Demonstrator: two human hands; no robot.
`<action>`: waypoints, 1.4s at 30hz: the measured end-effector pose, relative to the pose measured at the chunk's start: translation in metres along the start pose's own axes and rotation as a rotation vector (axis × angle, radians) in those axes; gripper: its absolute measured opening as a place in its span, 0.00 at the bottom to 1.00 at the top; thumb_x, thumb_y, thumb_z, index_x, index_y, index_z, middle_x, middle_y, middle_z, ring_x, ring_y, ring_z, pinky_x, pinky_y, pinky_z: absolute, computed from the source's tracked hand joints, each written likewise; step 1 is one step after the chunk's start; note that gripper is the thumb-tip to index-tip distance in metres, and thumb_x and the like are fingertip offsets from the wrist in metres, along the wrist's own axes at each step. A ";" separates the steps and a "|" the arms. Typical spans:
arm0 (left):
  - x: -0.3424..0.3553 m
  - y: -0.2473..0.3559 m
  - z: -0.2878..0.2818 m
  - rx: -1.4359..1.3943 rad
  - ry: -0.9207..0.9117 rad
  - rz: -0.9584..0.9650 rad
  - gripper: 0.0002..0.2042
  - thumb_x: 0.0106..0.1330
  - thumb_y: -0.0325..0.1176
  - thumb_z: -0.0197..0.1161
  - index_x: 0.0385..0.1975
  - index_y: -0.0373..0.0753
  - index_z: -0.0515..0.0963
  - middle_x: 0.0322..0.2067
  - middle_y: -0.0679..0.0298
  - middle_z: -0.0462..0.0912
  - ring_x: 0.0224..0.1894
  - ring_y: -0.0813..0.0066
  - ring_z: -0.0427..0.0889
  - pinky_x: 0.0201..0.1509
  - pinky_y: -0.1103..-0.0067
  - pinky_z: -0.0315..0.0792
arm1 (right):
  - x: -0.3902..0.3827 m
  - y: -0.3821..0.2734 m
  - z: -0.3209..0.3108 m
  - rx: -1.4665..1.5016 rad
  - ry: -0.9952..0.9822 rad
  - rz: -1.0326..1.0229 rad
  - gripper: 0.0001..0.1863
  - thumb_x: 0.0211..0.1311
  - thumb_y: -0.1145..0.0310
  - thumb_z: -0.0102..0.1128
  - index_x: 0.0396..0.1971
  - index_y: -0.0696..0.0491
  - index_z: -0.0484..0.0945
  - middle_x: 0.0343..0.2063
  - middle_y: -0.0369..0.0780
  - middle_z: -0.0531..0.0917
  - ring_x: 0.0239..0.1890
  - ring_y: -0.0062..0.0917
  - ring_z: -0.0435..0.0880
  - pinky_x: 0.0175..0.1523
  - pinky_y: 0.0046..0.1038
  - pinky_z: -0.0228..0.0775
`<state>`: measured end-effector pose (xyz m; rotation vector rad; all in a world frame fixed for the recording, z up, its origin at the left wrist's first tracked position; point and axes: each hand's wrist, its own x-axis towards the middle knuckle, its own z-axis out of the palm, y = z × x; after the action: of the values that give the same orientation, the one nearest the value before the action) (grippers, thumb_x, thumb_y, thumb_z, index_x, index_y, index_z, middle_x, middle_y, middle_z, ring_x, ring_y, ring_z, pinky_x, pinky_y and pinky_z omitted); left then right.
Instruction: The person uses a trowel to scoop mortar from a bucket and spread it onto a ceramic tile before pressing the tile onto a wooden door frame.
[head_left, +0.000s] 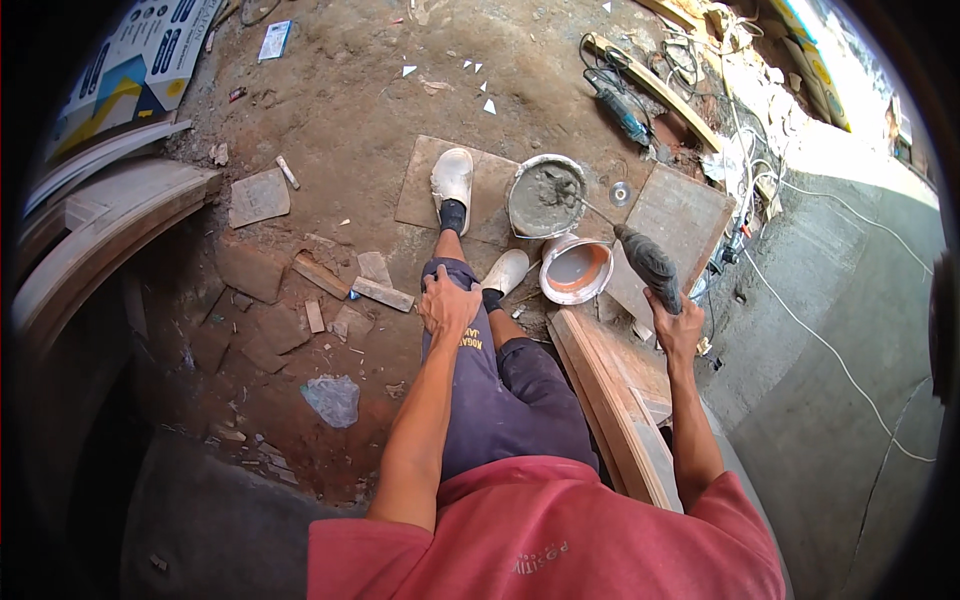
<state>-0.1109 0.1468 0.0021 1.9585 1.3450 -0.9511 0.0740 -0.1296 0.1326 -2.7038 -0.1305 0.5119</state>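
My right hand (678, 325) is closed around the rear of a dark, dust-covered power drill (650, 260). From its front a thin mixing rod (598, 212) slants into a white bucket (512, 200) of wet grey mortar (541, 198). The rod's lower end is hidden in the lumpy mix. Resting on my left knee, over the dark shorts (478, 385), is my left hand (450, 305), with fingers spread and nothing in it. Right beside the mortar stands a second bucket (549, 284), orange inside, holding greyish liquid.
Wooden boards (590, 390) lie at my right leg. A flat tile (680, 212) and a small disc (620, 193) are near the buckets. Farther off sits an angle grinder (622, 115). A white cable (800, 308) crosses the right side. Broken bricks (248, 268) litter the left ground.
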 end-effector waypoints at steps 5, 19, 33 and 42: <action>-0.003 0.011 0.007 -0.002 0.004 0.048 0.38 0.54 0.50 0.68 0.64 0.38 0.68 0.57 0.46 0.74 0.55 0.47 0.79 0.61 0.60 0.71 | 0.059 0.054 0.072 -0.080 -0.124 0.004 0.25 0.55 0.49 0.71 0.26 0.62 0.83 0.13 0.46 0.78 0.16 0.26 0.75 0.30 0.35 0.70; -0.003 0.000 0.004 0.024 -0.008 0.016 0.38 0.54 0.49 0.68 0.64 0.37 0.67 0.57 0.46 0.74 0.55 0.48 0.79 0.61 0.61 0.71 | 0.058 0.031 0.023 -0.101 -0.317 -0.165 0.20 0.52 0.54 0.75 0.28 0.59 0.85 0.13 0.44 0.78 0.15 0.24 0.73 0.28 0.33 0.70; -0.001 0.007 -0.003 0.044 -0.028 -0.001 0.36 0.54 0.48 0.68 0.63 0.38 0.68 0.57 0.47 0.74 0.55 0.48 0.80 0.60 0.60 0.72 | 0.019 -0.006 -0.006 -0.044 -0.273 -0.086 0.16 0.52 0.60 0.75 0.31 0.58 0.87 0.16 0.49 0.82 0.17 0.27 0.82 0.29 0.33 0.72; 0.007 0.012 0.002 0.008 -0.046 0.014 0.40 0.54 0.50 0.67 0.67 0.40 0.65 0.60 0.46 0.72 0.60 0.47 0.75 0.64 0.60 0.68 | 0.069 0.017 0.082 -0.036 -0.248 -0.156 0.18 0.53 0.58 0.74 0.29 0.60 0.85 0.19 0.53 0.81 0.20 0.41 0.84 0.31 0.36 0.74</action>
<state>-0.0983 0.1454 -0.0037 1.9378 1.3023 -0.9904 0.1084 -0.1048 0.0321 -2.6263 -0.4176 0.8002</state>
